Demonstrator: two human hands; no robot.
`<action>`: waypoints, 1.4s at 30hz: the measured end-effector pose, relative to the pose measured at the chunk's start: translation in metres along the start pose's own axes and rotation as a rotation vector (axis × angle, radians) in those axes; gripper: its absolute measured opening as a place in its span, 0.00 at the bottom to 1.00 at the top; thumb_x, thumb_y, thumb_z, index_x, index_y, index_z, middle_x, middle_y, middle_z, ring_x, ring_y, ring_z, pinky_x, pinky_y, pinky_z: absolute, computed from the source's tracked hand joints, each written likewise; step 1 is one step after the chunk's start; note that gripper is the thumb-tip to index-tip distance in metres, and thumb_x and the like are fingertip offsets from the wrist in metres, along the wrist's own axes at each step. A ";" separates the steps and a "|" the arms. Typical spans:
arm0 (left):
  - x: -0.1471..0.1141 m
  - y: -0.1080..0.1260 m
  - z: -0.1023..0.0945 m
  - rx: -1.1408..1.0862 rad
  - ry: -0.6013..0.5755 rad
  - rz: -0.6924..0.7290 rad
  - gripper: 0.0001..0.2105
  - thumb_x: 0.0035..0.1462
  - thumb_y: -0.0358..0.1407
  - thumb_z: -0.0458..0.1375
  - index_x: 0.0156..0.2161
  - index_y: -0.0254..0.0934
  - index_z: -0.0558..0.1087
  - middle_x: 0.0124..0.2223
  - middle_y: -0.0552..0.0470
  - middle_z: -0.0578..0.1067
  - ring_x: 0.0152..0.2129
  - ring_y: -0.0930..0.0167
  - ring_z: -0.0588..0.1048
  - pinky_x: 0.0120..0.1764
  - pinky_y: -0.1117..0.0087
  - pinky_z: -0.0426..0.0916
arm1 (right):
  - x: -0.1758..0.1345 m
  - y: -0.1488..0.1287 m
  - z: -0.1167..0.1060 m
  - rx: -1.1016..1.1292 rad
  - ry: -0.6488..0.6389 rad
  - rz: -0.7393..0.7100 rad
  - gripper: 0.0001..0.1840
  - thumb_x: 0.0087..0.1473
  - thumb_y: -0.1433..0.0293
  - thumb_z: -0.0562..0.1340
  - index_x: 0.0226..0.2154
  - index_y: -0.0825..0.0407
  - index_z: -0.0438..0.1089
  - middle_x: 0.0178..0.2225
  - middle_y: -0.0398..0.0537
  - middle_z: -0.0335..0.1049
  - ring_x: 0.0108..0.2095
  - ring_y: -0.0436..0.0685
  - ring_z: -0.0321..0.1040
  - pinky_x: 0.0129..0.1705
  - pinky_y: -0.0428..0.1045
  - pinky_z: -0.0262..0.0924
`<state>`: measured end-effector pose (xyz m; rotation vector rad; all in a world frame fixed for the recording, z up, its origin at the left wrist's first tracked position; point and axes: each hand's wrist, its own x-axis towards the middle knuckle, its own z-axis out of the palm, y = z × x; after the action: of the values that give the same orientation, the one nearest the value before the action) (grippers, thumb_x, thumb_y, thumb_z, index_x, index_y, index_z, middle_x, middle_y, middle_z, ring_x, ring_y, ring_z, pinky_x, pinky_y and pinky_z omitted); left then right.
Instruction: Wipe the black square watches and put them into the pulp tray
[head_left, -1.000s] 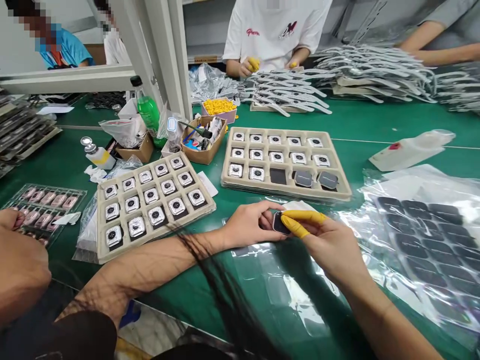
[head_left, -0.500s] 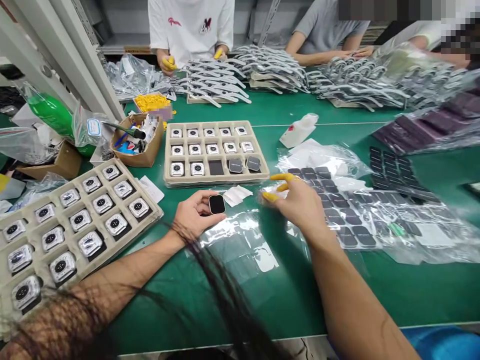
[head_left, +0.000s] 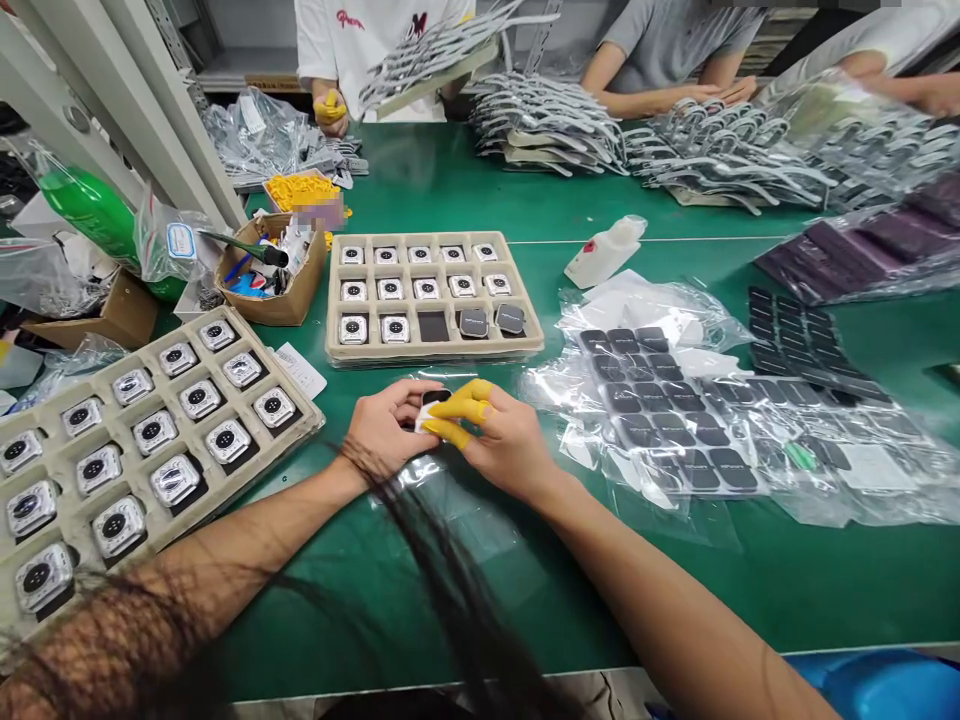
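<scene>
My left hand [head_left: 381, 428] pinches a small square smartwatch case [head_left: 435, 396] by its sides, its dark screen facing up. Yellow finger cots cover the thumb and fingers of my right hand [head_left: 504, 436], which are closed on a white wipe [head_left: 424, 416]. The wipe lies against the lower part of the screen, and my fingers hide much of the watch. Below both hands, clear plastic film [head_left: 450, 500] lies on the green table. Just beyond them stands a beige tray [head_left: 330, 345] of watch cases, with two dark square covers in its front row.
A second tray [head_left: 296, 440] of watch cases lies at left. Dark square stickers [head_left: 679, 400] in plastic lie at right, near a white bottle [head_left: 606, 252]. A cardboard box [head_left: 281, 300] of tools stands at back left. Co-workers sit opposite behind stacked grey straps [head_left: 551, 125].
My right hand has moved left to the watch and now holds the white wipe, which lay on the table. Across the table, a co-worker has lifted a stack of grey straps.
</scene>
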<state>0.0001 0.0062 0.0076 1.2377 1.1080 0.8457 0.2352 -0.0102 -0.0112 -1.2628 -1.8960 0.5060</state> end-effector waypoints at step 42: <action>0.006 -0.011 -0.001 -0.246 -0.016 -0.006 0.31 0.44 0.25 0.87 0.56 0.35 0.89 0.44 0.51 0.91 0.40 0.68 0.87 0.52 0.63 0.85 | -0.001 -0.035 -0.043 0.769 -0.158 0.293 0.19 0.61 0.44 0.91 0.33 0.32 0.90 0.31 0.43 0.84 0.29 0.61 0.79 0.36 0.59 0.80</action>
<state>-0.0005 0.0104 -0.0044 1.0338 0.9630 0.9361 0.2486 -0.0305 0.0390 -0.9819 -1.3977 1.3667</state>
